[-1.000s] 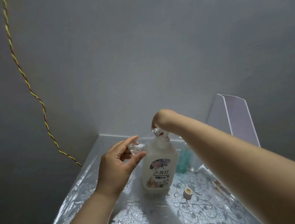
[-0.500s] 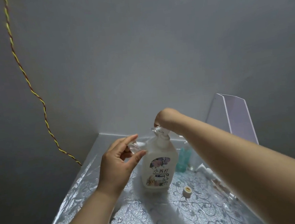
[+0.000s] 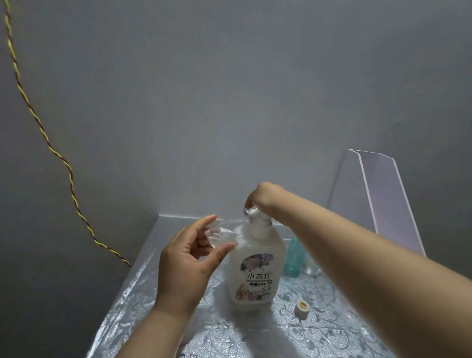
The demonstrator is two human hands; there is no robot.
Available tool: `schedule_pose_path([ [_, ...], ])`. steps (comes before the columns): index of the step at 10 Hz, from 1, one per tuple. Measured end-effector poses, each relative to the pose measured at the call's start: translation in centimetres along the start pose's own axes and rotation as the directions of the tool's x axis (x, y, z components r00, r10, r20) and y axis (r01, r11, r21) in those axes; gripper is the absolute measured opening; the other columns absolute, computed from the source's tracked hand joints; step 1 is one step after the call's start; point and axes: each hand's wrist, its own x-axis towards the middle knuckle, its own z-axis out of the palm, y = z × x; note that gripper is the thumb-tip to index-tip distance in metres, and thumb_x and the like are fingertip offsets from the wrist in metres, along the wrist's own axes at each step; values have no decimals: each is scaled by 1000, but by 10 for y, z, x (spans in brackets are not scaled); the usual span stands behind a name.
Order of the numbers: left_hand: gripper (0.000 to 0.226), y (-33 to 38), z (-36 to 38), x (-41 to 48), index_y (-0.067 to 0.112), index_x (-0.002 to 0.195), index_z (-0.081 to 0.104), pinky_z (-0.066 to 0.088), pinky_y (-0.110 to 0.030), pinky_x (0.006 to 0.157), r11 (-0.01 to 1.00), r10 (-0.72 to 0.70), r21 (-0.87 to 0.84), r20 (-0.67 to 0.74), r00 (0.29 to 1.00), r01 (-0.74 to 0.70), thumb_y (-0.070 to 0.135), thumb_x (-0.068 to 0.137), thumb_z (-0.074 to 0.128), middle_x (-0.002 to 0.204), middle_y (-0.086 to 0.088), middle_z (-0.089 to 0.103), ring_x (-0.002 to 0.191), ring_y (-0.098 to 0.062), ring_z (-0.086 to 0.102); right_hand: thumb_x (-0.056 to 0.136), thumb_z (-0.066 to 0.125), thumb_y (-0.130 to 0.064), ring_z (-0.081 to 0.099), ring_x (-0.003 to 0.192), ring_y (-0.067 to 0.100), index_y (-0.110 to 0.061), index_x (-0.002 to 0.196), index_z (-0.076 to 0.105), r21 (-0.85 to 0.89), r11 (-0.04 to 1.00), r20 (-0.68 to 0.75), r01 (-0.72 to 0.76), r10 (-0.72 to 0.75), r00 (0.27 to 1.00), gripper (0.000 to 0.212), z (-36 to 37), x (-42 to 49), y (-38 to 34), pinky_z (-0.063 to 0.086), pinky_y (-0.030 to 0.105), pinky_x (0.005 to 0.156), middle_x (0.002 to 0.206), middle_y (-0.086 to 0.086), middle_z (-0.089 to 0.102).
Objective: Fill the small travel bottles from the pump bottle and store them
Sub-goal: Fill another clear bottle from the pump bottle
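On the patterned bench (image 3: 242, 345), a loose cap (image 3: 302, 309) lies nearest. Behind it, the pump bottle (image 3: 255, 273) stands upright. The left hand (image 3: 188, 264) pinches a clear travel bottle (image 3: 219, 236) beside it; the right hand (image 3: 261, 196) is clamped on the pump head.

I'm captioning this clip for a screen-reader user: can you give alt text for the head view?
The right hand presses the top of a white pump bottle on a silver patterned table, while the left hand holds a small clear bottle beside its spout. A loose cap lies nearby.
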Motion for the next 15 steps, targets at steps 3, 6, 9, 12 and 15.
schedule_pose_path([
  [3,43,-2,2,-2,39,97,67,53,-30,67,997,-19,-70,7,1000,20,48,57,80,71,4,63,64,-7,55,93,52,-12,55,122,27,-12,127,61,94,995,-73,-27,34,997,35,-18,-8,-1,46,30,99,134,8,58],
  [6,43,-7,2,0,40,98,67,47,-21,62,998,4,-60,-17,1000,-5,57,60,80,63,14,57,60,-2,49,93,51,-8,60,117,29,-4,123,62,72,996,-98,43,-36,994,32,-20,-26,-4,45,22,67,126,15,63],
  [9,35,-10,1,1,41,93,69,44,-16,59,1000,-4,10,-23,1000,4,46,60,78,59,16,51,58,-2,46,92,56,-13,53,125,25,-15,129,60,42,999,-24,-19,20,1000,37,-6,-4,-4,43,28,102,139,6,54],
  [12,39,-7,1,1,44,94,67,45,-19,59,1000,-2,1,-23,1000,2,54,57,77,59,17,51,56,-2,45,93,49,-10,59,118,28,-6,122,63,128,991,-148,33,-14,989,32,-24,-17,2,48,32,96,125,11,63],
  [15,38,-7,0,1,41,95,71,44,-16,58,1000,10,25,-42,999,-9,49,59,77,58,12,53,56,-3,45,96,50,-13,51,126,27,-12,131,58,72,997,6,-36,36,999,35,-10,-2,-8,42,29,102,139,7,53],
])
